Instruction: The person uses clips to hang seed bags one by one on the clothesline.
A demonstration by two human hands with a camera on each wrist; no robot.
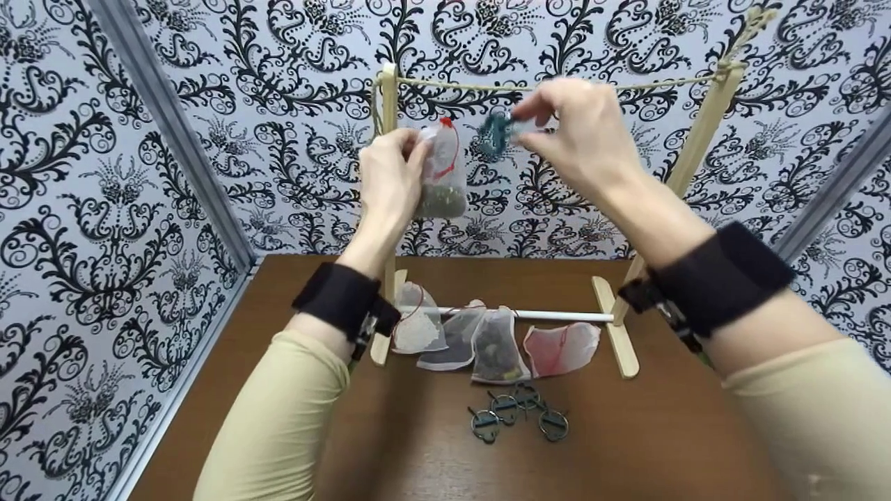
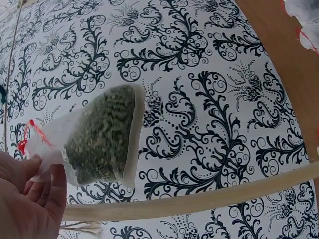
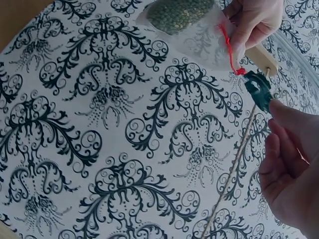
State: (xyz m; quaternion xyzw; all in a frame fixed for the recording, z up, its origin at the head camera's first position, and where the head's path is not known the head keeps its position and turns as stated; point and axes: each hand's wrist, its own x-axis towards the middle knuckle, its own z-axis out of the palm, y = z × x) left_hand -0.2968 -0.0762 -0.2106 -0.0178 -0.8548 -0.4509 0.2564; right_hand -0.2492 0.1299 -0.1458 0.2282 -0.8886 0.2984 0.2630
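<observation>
My left hand [image 1: 390, 174] pinches the top of a white mesh drawstring bag [image 1: 444, 200] beside the left post. A red cord hangs from the bag's neck, and the left wrist view shows green, grain-like filling [image 2: 104, 137] in its lower part. Between the thumb and fingers of my right hand [image 1: 592, 136] is a dark green clip [image 1: 495, 136], blurred in the head view. In the right wrist view this clip [image 3: 259, 90] overlaps the end of the bag's red cord [image 3: 229, 50]. Both hands are raised just below a stretched rope [image 1: 473, 86].
The rope runs between two wooden posts [image 1: 706, 132] joined low down by a white rod [image 1: 557, 315]. Several filled mesh bags [image 1: 498, 344] lie along the rod on the brown table [image 1: 292, 417]. In front are several dark green clips with metal rings [image 1: 505, 409]. Patterned panels [image 1: 118, 229] surround the table.
</observation>
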